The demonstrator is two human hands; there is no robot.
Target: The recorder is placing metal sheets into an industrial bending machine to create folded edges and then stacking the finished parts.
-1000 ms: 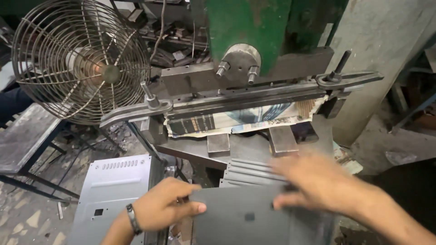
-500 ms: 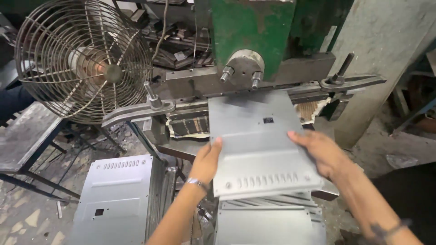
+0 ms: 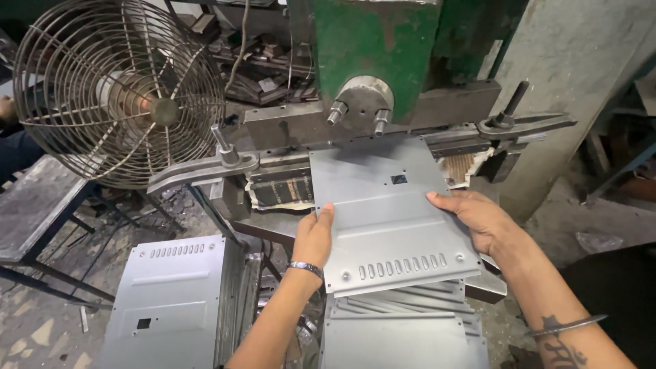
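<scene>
Single head-worn view; it looked down and forward, close over both forearms, facing the green press [image 3: 372, 51]. No second view.
</scene>
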